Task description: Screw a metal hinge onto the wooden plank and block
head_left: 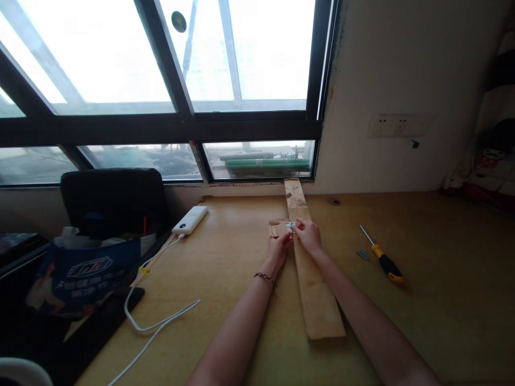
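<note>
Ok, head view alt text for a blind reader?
A person's left hand and right hand touch a small metal plate at a short wood piece beside a long board; a screwdriver and screws lie right, a white corded device left.

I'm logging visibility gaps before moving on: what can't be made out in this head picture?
In the head view:
Small metal piece: full outline partly covered by the left hand and right hand.
Whether the short board touches the long board: hidden by that piece and the hands.
Screws: too small to show head type.
White cable: one end cut off by the bottom edge.
Blue bag: lower contents hidden by its front.
</note>
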Tool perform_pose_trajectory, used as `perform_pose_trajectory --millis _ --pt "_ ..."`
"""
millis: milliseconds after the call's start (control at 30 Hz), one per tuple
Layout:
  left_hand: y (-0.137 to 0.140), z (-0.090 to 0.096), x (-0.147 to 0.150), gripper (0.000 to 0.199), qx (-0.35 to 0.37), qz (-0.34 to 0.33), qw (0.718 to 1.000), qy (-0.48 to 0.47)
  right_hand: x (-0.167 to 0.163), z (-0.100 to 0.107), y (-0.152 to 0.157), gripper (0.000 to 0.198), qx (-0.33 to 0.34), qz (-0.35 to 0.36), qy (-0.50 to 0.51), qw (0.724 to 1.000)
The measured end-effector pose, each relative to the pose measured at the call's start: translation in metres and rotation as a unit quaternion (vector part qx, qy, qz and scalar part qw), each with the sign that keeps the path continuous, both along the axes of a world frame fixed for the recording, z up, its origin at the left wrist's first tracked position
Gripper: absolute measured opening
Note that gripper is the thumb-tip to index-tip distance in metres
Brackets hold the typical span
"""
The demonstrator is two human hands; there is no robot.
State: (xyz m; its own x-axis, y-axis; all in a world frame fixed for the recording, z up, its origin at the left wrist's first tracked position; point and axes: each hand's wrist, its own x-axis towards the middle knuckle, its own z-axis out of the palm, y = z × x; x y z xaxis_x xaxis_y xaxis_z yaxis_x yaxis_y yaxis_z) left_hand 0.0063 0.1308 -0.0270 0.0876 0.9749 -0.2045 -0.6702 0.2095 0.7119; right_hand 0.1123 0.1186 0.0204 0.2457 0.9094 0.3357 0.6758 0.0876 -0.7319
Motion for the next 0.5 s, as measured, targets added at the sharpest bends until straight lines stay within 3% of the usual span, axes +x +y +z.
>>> perform_pose_trajectory --millis 100,233,367,500 --pt "0.0 0.0 0.001 0.024 -0.003 0.013 1.0 0.012 0.024 0.012 -0.018 0.035 0.037 0.017 0.037 0.998" --pt "0.001 0.0 0.002 0.018 -0.009 0.013 1.0 0.019 0.091 0.016 -0.058 0.024 0.064 -0.067 -0.067 0.994" --pt "0.002 0.001 0.002 0.014 -0.012 0.015 1.0 0.02 0.153 0.0 -0.085 0.02 -0.053 -0.199 -0.158 0.966" --pt "0.002 0.003 0.001 0.018 -0.016 0.019 0.999 0.023 0.169 -0.011 -0.087 0.015 -0.165 -0.203 -0.207 0.943"
